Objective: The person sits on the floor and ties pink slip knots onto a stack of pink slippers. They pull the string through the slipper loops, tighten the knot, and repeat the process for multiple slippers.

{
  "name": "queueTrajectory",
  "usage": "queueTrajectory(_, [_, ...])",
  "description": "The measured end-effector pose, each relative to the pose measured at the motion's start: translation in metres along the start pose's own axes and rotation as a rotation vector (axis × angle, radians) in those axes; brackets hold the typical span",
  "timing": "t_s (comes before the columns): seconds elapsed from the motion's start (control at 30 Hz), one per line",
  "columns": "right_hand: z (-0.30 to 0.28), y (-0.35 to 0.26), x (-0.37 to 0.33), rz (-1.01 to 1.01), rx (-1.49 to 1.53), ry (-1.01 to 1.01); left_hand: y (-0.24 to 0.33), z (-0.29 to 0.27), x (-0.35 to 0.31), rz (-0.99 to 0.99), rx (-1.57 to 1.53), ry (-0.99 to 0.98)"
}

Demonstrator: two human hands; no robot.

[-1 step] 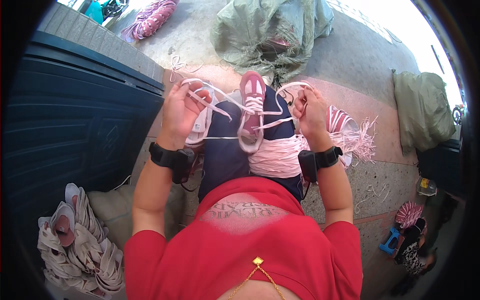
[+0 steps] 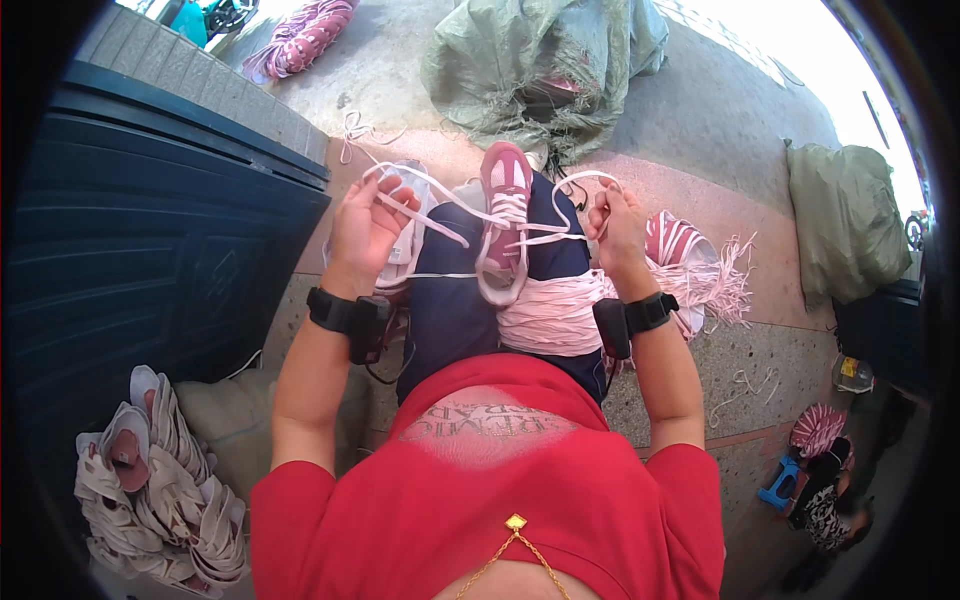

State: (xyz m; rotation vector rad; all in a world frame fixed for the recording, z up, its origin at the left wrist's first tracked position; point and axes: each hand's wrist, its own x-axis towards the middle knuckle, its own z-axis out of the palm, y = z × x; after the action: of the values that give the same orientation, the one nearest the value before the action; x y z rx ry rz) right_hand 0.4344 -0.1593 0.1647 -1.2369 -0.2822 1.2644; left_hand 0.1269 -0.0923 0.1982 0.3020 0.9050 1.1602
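Note:
A pink and white shoe upper (image 2: pixel 506 225) lies on my lap between my thighs, its toe pointing away and white laces crossing its front. My left hand (image 2: pixel 370 222), left of it, is closed on one end of the shoelace (image 2: pixel 455 205), with the tip hanging free toward the shoe. To the right, my right hand (image 2: pixel 618 222) pinches the other side of the lace, which loops up from the shoe. A bundle of pale pink laces (image 2: pixel 555 315) lies across my right thigh. Part of the lace is hidden behind my right fingers.
White shoe uppers (image 2: pixel 405 240) lie beside my left knee. Several stacked uppers (image 2: pixel 150 490) stand at lower left near a dark blue door (image 2: pixel 160 230). A green sack (image 2: pixel 540 70) sits ahead; another sack (image 2: pixel 845 220) is at right. Striped pink bundles (image 2: pixel 680 240) lie beside my right hand.
My left hand has shifted slightly right and down, with the hanging lace tip moving too. My right hand has turned a little and come slightly inward. Both keep hold of the lace.

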Motion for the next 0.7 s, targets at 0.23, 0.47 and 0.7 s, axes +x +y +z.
queueTrajectory(0.23, [-0.086, 0.086, 0.021, -0.790, -1.431, 0.183, -0.088, -0.132, 0.019, 0.638, 1.812, 0.198])
queueTrajectory(0.47, [-0.023, 0.071, -0.007, -0.881, -1.651, -0.488, -0.085, -0.049, 0.009, 0.782, 1.935, -0.683])
queueTrajectory(0.7, [-0.023, 0.080, -0.004, -0.597, -1.264, -0.413, -0.097, -0.056, 0.012, 0.759, 2.012, -0.692])
